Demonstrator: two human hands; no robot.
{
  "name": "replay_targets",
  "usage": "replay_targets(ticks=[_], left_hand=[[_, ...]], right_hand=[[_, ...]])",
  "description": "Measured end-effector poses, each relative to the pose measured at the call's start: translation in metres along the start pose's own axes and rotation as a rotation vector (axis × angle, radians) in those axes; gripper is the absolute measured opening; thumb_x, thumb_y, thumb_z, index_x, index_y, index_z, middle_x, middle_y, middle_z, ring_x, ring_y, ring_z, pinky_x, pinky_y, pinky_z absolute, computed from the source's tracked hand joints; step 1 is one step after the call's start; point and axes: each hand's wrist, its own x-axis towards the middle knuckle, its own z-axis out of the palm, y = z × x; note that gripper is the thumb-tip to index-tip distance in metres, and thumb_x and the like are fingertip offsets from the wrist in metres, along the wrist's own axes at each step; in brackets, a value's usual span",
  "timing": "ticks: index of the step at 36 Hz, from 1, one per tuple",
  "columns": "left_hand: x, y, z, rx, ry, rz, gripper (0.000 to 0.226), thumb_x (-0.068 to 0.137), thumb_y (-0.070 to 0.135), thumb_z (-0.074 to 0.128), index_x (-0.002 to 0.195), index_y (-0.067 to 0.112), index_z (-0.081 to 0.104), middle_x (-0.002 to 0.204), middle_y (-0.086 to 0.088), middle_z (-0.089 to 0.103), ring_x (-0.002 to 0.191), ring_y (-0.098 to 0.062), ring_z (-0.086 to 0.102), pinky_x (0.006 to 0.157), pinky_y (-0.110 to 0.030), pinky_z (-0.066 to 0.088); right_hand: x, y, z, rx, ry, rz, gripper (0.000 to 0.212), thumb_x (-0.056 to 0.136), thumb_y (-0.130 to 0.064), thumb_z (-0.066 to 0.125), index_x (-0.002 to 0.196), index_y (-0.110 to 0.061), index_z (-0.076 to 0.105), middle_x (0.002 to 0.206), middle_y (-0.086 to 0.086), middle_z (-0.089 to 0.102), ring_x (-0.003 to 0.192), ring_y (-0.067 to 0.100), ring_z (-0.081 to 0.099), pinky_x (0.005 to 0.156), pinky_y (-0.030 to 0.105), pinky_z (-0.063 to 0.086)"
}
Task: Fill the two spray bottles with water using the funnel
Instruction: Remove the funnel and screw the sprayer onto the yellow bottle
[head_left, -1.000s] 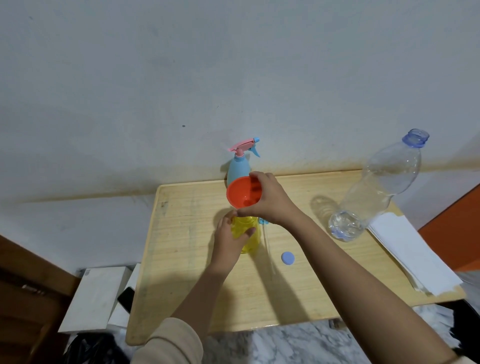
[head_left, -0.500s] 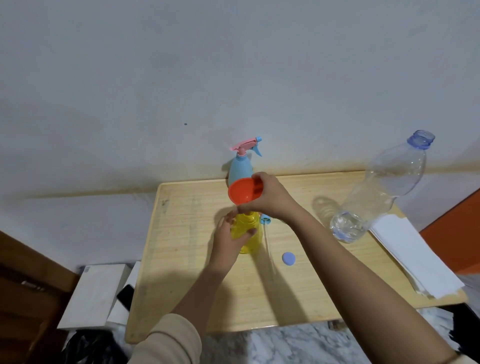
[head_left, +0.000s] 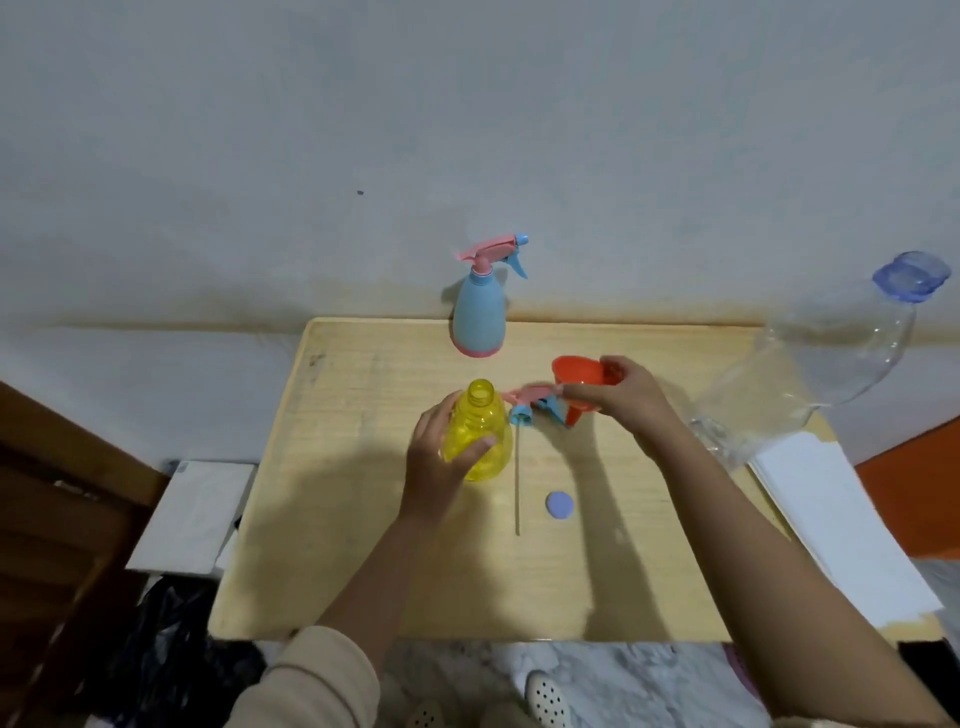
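A yellow spray bottle (head_left: 480, 426) stands uncapped mid-table, and my left hand (head_left: 436, 457) grips its left side. Its pink and blue spray head (head_left: 527, 402) with a long dip tube lies on the table just right of it. My right hand (head_left: 621, 397) holds the orange funnel (head_left: 574, 382) by its rim, tilted, with the spout low over the table right of the spray head. A blue spray bottle (head_left: 479, 317) with its pink trigger on stands at the table's far edge. A large clear water bottle (head_left: 810, 374), uncapped and nearly empty, leans at the right.
A small blue cap (head_left: 560, 505) lies on the wooden table (head_left: 363, 545) in front of the yellow bottle. A stack of white paper (head_left: 836, 525) sits on the right edge. A white box (head_left: 192, 514) is on the floor at the left.
My right hand has lifted the funnel off the yellow bottle's mouth and carried it right and down toward the table. My left hand still holds the yellow bottle.
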Motion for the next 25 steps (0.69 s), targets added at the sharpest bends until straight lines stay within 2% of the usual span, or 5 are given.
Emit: replay_targets(ticks=[5, 9, 14, 20, 25], left_hand=[[-0.006, -0.003, 0.008, -0.005, 0.046, -0.027, 0.062, 0.071, 0.054, 0.067, 0.127, 0.040, 0.046, 0.120, 0.026, 0.048, 0.118, -0.009, 0.050, 0.102, -0.032, 0.043], [-0.005, -0.005, 0.012, -0.011, 0.085, -0.015, 0.057, 0.073, 0.039, 0.073, 0.123, 0.041, 0.046, 0.119, 0.026, 0.048, 0.115, -0.009, 0.052, 0.099, -0.028, 0.044], [-0.006, -0.008, 0.013, -0.042, 0.101, -0.033, 0.060, 0.070, 0.041, 0.075, 0.124, 0.038, 0.047, 0.120, 0.024, 0.050, 0.112, 0.005, 0.051, 0.095, -0.016, 0.043], [-0.005, -0.008, 0.013, -0.069, 0.093, -0.069, 0.060, 0.070, 0.035, 0.076, 0.124, 0.036, 0.049, 0.120, 0.021, 0.050, 0.114, -0.008, 0.053, 0.096, -0.019, 0.044], [-0.005, -0.009, 0.012, -0.074, 0.079, -0.053, 0.060, 0.073, 0.035, 0.077, 0.125, 0.038, 0.048, 0.122, 0.018, 0.051, 0.115, -0.001, 0.051, 0.095, -0.014, 0.041]], right_hand=[[0.012, 0.037, 0.004, -0.230, 0.010, 0.086, 0.090, 0.063, -0.029, 0.085, 0.135, 0.000, 0.039, 0.133, 0.017, 0.039, 0.115, 0.028, 0.048, 0.077, 0.028, 0.038], [0.020, 0.047, 0.006, -0.303, 0.037, 0.097, 0.091, 0.062, -0.032, 0.086, 0.132, 0.000, 0.037, 0.136, 0.017, 0.033, 0.120, 0.030, 0.044, 0.084, 0.028, 0.037], [0.024, 0.054, 0.010, -0.345, -0.017, 0.060, 0.099, 0.060, -0.032, 0.087, 0.138, -0.004, 0.033, 0.138, 0.015, 0.033, 0.125, 0.028, 0.040, 0.089, 0.028, 0.036], [0.028, 0.056, 0.009, -0.347, -0.038, 0.020, 0.116, 0.056, -0.036, 0.089, 0.148, -0.017, 0.020, 0.146, 0.013, 0.029, 0.135, 0.029, 0.029, 0.104, 0.040, 0.035], [0.022, 0.043, 0.020, -0.343, 0.112, -0.263, 0.082, 0.069, -0.025, 0.080, 0.138, -0.010, 0.038, 0.141, 0.013, 0.033, 0.134, 0.026, 0.030, 0.104, 0.030, 0.030]])
